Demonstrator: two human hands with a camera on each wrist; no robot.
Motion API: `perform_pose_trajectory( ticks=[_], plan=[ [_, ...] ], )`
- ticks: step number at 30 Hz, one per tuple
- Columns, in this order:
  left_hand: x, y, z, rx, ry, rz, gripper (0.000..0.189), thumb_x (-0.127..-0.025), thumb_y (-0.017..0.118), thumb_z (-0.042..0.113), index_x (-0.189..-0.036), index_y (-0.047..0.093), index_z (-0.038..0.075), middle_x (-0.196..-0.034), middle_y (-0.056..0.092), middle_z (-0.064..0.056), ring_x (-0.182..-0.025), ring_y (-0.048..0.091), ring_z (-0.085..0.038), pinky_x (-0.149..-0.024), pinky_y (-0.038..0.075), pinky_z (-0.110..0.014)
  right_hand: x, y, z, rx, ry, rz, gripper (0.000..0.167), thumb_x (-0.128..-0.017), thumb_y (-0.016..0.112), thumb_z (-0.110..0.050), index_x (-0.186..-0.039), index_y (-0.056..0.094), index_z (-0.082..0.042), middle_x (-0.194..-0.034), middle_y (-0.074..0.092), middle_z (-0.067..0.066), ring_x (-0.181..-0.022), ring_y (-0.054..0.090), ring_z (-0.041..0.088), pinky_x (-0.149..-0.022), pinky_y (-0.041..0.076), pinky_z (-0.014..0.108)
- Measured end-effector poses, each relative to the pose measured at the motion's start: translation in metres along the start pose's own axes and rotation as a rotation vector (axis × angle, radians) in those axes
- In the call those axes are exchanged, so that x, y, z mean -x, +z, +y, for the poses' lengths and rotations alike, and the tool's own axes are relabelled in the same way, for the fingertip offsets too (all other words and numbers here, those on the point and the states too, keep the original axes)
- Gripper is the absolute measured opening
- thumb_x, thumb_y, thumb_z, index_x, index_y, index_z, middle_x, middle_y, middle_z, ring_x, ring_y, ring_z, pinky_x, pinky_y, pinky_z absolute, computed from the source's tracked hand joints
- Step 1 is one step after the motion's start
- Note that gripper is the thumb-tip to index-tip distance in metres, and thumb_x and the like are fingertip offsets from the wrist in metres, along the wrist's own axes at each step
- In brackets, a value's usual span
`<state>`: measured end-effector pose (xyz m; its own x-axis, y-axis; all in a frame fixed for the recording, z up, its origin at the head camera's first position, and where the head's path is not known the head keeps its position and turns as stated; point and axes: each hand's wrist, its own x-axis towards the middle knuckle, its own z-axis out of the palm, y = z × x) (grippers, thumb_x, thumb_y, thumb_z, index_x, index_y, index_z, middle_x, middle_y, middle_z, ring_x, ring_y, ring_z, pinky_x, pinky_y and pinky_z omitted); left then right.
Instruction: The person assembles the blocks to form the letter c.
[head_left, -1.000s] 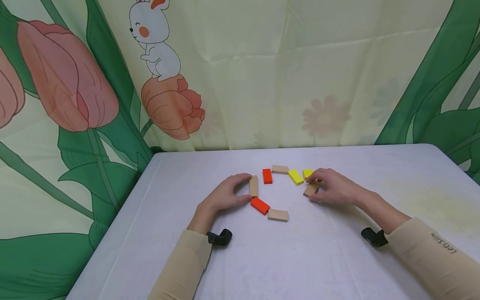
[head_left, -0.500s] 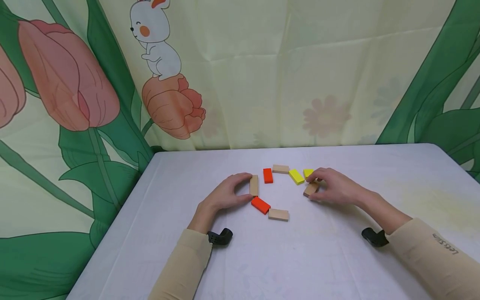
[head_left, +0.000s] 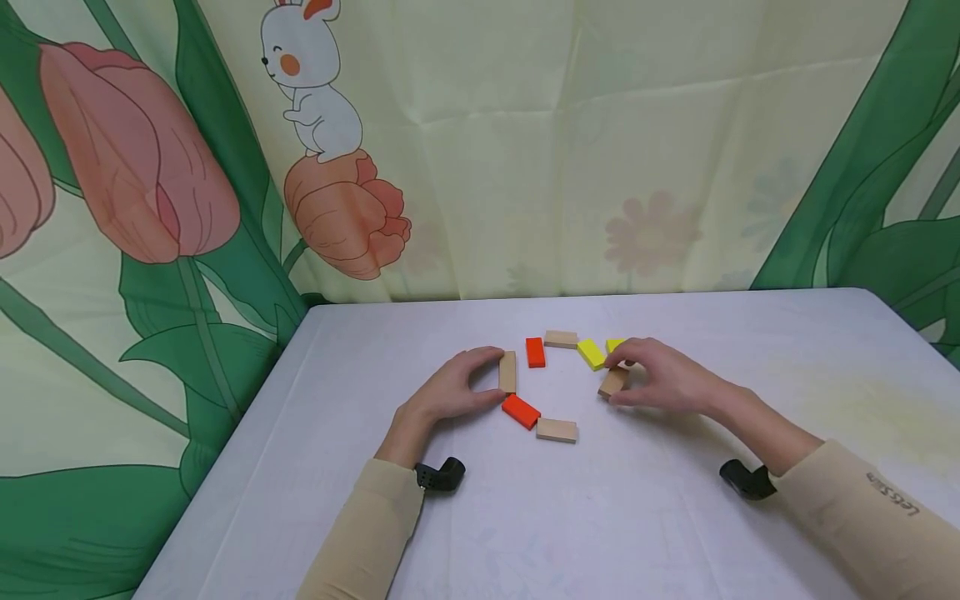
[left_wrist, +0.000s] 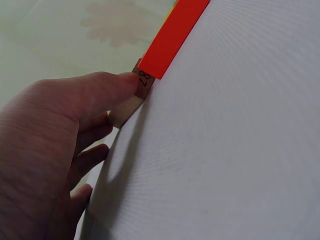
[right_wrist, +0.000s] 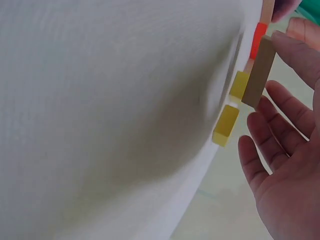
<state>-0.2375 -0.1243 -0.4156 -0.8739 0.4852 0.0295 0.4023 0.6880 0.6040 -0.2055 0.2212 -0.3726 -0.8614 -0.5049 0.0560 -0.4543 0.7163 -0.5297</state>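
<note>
My left hand [head_left: 448, 390] pinches a plain wooden block [head_left: 507, 372] by its two ends, thumb at the near one. Dark marks show on this block [left_wrist: 143, 80] in the left wrist view. Right at its near end lies a red block [head_left: 521, 412]. Another wooden block [head_left: 613, 382] is pinched between thumb and fingers of my right hand [head_left: 669, 379]. The right wrist view has this block [right_wrist: 259, 72] raised at a tilt, the other fingers loosely curled below. Just beyond the right hand are a yellow block [head_left: 591, 354] and a second yellow block [head_left: 614, 344], partly hidden.
A red block [head_left: 536, 352] and a wooden block [head_left: 561, 339] lie at the back of the curved arrangement. Another wooden block [head_left: 557, 430] lies at its front. All are on a white-covered table [head_left: 480, 517], with a printed curtain [head_left: 510, 167] behind.
My right hand has shifted slightly left with its wooden block, covering more of the far yellow block. The left hand and its block have stayed in place.
</note>
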Motion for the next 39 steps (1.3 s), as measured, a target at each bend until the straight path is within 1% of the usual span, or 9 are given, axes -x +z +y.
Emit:
perform_pose_trajectory(
  ticks=[5,12,17,21,24,30,32,36,39],
  plan=[
    [0.0,-0.001,0.001,-0.005,0.0,0.003,0.065,-0.09,0.074,0.03,-0.149,0.051,0.016,-0.15,0.049,-0.002,-0.141,0.04,-0.022,-0.116,0.032,-0.043,0.001,0.0,-0.007,-0.006,-0.014,-0.008,0.042,-0.082,0.086,-0.027,-0.116,0.069,-0.007,-0.115,0.064,0.004,-0.11,0.056,0.03,-0.096,0.048,0.053],
    [0.0,-0.002,0.002,-0.006,-0.008,0.005,0.065,-0.089,0.074,0.031,-0.149,0.051,0.016,-0.151,0.048,-0.003,-0.141,0.04,-0.023,-0.115,0.033,-0.044,0.002,0.001,-0.015,-0.005,-0.002,-0.027,0.043,-0.082,0.085,-0.025,-0.117,0.069,-0.008,-0.115,0.063,0.003,-0.111,0.055,0.029,-0.096,0.048,0.052],
    [-0.001,-0.001,0.002,-0.014,-0.017,0.002,0.066,-0.089,0.074,0.032,-0.149,0.05,0.018,-0.151,0.048,-0.001,-0.141,0.039,-0.021,-0.116,0.032,-0.043,0.004,0.003,-0.02,-0.011,0.017,-0.039,0.043,-0.082,0.086,-0.025,-0.118,0.068,-0.009,-0.115,0.063,0.003,-0.112,0.054,0.029,-0.095,0.05,0.052],
    [-0.002,-0.001,0.001,-0.004,-0.006,0.005,0.065,-0.09,0.074,0.031,-0.149,0.051,0.017,-0.151,0.048,-0.002,-0.141,0.039,-0.022,-0.116,0.032,-0.044,0.005,0.005,-0.022,-0.009,0.02,-0.052,0.043,-0.082,0.085,-0.026,-0.118,0.069,-0.01,-0.117,0.064,0.002,-0.113,0.053,0.03,-0.095,0.05,0.052],
    [-0.001,-0.002,0.001,0.005,-0.001,0.007,0.065,-0.089,0.074,0.03,-0.148,0.051,0.016,-0.15,0.049,-0.003,-0.141,0.04,-0.023,-0.116,0.032,-0.045,0.007,0.008,-0.023,-0.004,0.003,-0.055,0.04,-0.083,0.085,-0.025,-0.117,0.069,-0.011,-0.116,0.064,-0.001,-0.113,0.052,0.028,-0.095,0.05,0.05],
    [0.001,-0.002,0.002,0.004,-0.006,0.006,0.065,-0.089,0.074,0.03,-0.148,0.052,0.015,-0.15,0.049,-0.003,-0.141,0.04,-0.023,-0.116,0.033,-0.044,0.009,0.014,-0.025,0.001,-0.058,-0.053,0.035,-0.083,0.084,-0.022,-0.113,0.07,-0.012,-0.113,0.063,-0.004,-0.112,0.053,0.026,-0.097,0.049,0.049],
    [0.001,-0.002,0.002,0.003,-0.006,0.006,0.065,-0.089,0.074,0.03,-0.148,0.052,0.015,-0.15,0.049,-0.003,-0.141,0.04,-0.023,-0.116,0.033,-0.044,0.01,0.016,-0.025,0.003,-0.067,-0.063,0.034,-0.083,0.084,-0.023,-0.112,0.07,-0.013,-0.113,0.062,-0.005,-0.112,0.054,0.025,-0.097,0.049,0.049],
    [0.002,-0.001,0.002,0.005,-0.002,0.003,0.065,-0.089,0.074,0.03,-0.148,0.051,0.015,-0.15,0.049,-0.003,-0.141,0.04,-0.023,-0.116,0.032,-0.044,0.011,0.018,-0.027,0.004,-0.06,-0.089,0.035,-0.083,0.084,-0.025,-0.113,0.069,-0.015,-0.115,0.061,-0.006,-0.113,0.054,0.023,-0.097,0.05,0.047],
    [0.001,-0.001,0.0,0.0,0.021,0.003,0.064,-0.09,0.074,0.029,-0.148,0.051,0.014,-0.15,0.05,-0.004,-0.141,0.04,-0.023,-0.116,0.032,-0.043,0.013,0.019,-0.028,0.013,-0.074,-0.094,0.036,-0.083,0.084,-0.027,-0.114,0.069,-0.016,-0.115,0.062,-0.007,-0.113,0.054,0.023,-0.097,0.05,0.047]
  ],
)
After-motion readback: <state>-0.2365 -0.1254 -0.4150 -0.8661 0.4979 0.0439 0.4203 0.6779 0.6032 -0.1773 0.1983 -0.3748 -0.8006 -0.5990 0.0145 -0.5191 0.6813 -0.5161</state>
